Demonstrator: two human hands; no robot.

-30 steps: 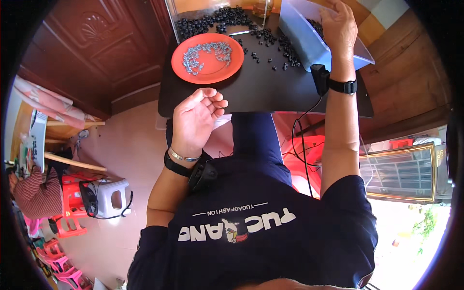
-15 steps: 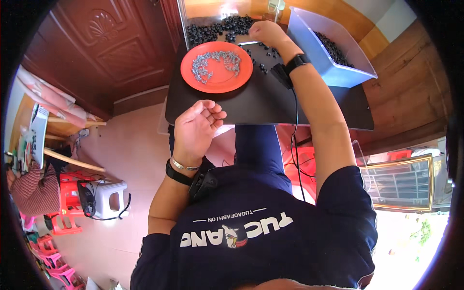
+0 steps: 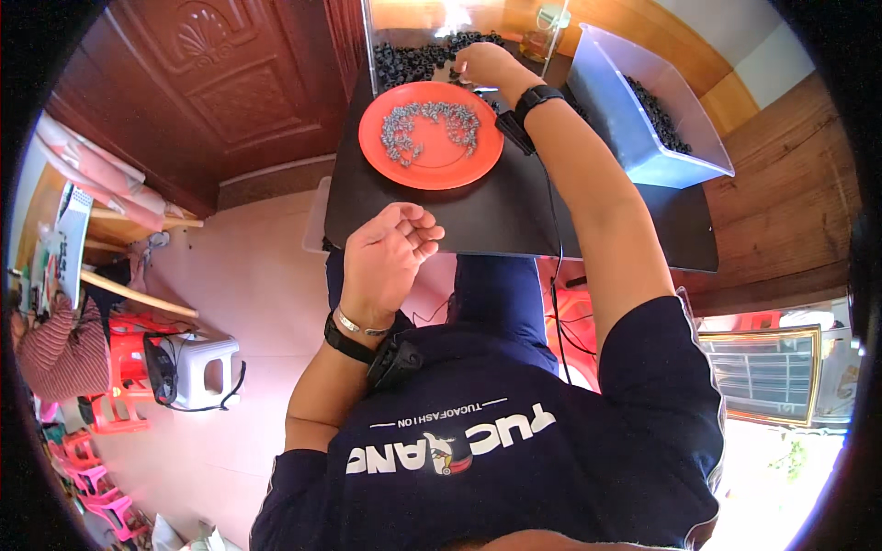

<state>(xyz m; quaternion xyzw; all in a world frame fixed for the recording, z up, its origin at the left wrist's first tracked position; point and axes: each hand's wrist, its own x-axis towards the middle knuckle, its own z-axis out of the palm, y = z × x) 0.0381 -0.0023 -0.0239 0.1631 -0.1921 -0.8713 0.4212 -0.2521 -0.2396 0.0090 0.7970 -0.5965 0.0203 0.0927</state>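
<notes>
A round orange-red plate (image 3: pixel 367 151) lies on the dark table, with many small silvery metal pieces (image 3: pixel 467 119) spread in an arc on it. Beyond it is a heap of small black ring-like parts (image 3: pixel 409 64). My right hand (image 3: pixel 489 66) reaches down at the near right side of this heap, by the plate's far edge; its fingers are bent together, and whatever is between them is hidden. In front of the plate, above the table's near edge, my left hand (image 3: pixel 393 246) is raised with curled fingers; I cannot make out anything in them.
A translucent bluish bin (image 3: pixel 634 119) with black parts inside stands at the table's right. A clear panel (image 3: pixel 432 20) rises behind the heap. A black cable (image 3: pixel 554 202) runs from my right wrist over the near edge. Another person's striped sleeve (image 3: pixel 69 354) shows far left.
My right hand has moved left across the black parts, closer to the plate's far edge. The left hand keeps nearly the same pose. The whole view has shifted slightly.
</notes>
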